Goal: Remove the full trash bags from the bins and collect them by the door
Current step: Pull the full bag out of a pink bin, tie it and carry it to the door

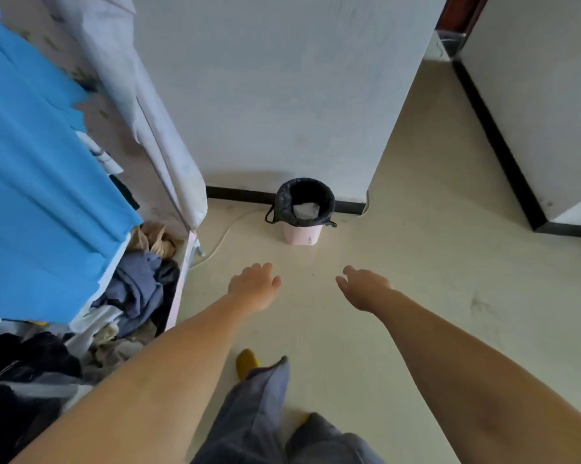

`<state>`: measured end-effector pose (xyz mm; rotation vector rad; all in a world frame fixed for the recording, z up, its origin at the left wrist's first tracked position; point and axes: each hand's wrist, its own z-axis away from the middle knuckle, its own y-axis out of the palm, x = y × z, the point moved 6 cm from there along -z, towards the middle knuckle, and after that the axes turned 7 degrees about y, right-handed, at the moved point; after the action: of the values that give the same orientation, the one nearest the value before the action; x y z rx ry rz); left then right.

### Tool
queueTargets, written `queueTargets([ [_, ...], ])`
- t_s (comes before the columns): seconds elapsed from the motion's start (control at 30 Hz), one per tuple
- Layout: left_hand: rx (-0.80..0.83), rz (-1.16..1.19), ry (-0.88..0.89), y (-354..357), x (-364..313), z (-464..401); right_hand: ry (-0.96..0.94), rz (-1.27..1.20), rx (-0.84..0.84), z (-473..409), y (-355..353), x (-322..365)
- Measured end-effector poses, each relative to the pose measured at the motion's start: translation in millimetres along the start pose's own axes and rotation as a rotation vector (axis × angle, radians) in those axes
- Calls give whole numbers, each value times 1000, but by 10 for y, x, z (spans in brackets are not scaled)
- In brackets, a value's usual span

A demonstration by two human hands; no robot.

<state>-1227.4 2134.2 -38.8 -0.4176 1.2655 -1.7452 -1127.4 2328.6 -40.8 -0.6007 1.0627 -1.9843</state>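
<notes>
Pink bin [301, 235] stands on the cream floor [416, 262] at centre frame, just in front of the black skirting [235, 193] at the foot of the white wall [282, 95]. Black trash bag [284, 204] lines it, rim folded down over the outside, tie handles hanging off both sides. Something pale sits inside the bag, probably crumpled paper or plastic, too small to tell.

Left hand [254, 286] and right hand [362, 289] both reach forward at lower centre, arms bare, each short of the bin and apart from it. Left hand: fingers loosely bent, holding nothing. Right hand: fingers relaxed and slightly spread, thumb out, holding nothing.

White cable [222, 239] runs along the floor from the left toward the wall behind the bin.

Left of frame: fabric wardrobe [168, 135] with its pale cover pulled aside, blue sheet [41, 182] hanging over the front, a heap of clothes [138, 286] in the bottom.

Bottom centre: grey trouser legs [259, 413] and a yellow slipper [247, 361] on the floor.

Upper right: a second white wall with black skirting, a dark red door frame [456, 11] at the top edge.
</notes>
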Motion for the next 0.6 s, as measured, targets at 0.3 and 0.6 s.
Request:
queueTargets([
  [0.3,78,66,16,4,223,-1634,62,-131,62,-1543,-101,86],
  [0.6,39,264,-57,1339,534,-3742,67,-306,92,-3857,877,48],
])
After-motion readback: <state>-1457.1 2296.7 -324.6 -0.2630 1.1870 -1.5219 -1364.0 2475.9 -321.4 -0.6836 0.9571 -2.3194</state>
